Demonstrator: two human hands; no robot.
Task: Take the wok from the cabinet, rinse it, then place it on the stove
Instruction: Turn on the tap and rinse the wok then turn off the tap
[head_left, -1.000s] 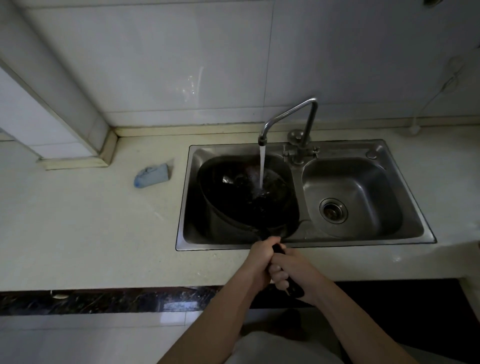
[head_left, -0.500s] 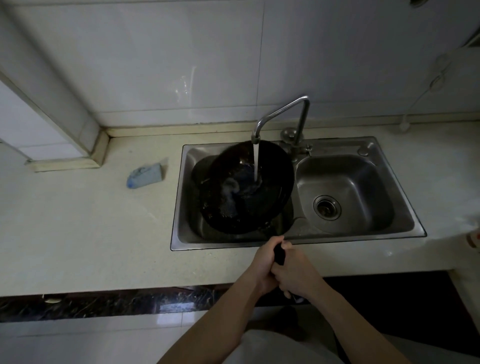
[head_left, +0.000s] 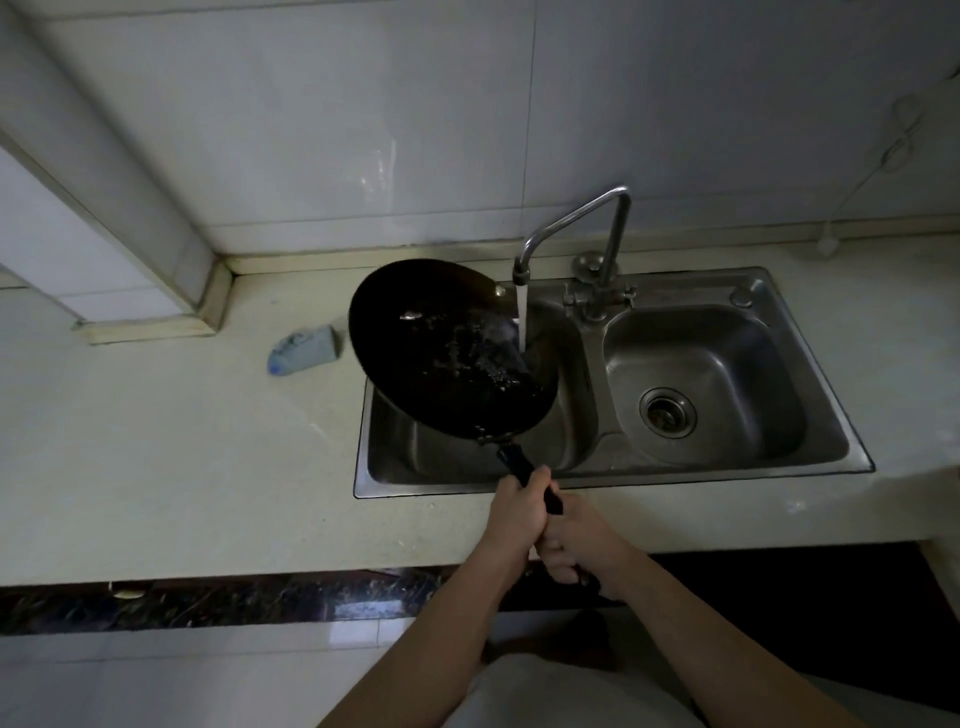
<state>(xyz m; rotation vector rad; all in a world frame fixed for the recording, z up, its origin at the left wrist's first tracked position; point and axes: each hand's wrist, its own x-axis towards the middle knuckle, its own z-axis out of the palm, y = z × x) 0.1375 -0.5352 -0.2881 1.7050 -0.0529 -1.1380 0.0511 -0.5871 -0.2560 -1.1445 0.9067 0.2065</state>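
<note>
wok (head_left: 447, 353) tilted above left basin of sink (head_left: 691, 291), rim under running tap (head_left: 571, 215) | handle (head_left: 519, 465) slants from bowl down-right toward body | left hand (head_left: 519, 506) wraps handle nearer bowl, right hand (head_left: 576, 545) wraps its end | pale counter (head_left: 156, 441), tiled wall; stove out of view

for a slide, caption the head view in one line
Left hand and right hand grip the handle of a round black metal wok, tilted under the running steel tap.

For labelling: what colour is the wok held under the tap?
The wok is black, its handle too, wet specks glinting inside; only the head view shows it.
</note>
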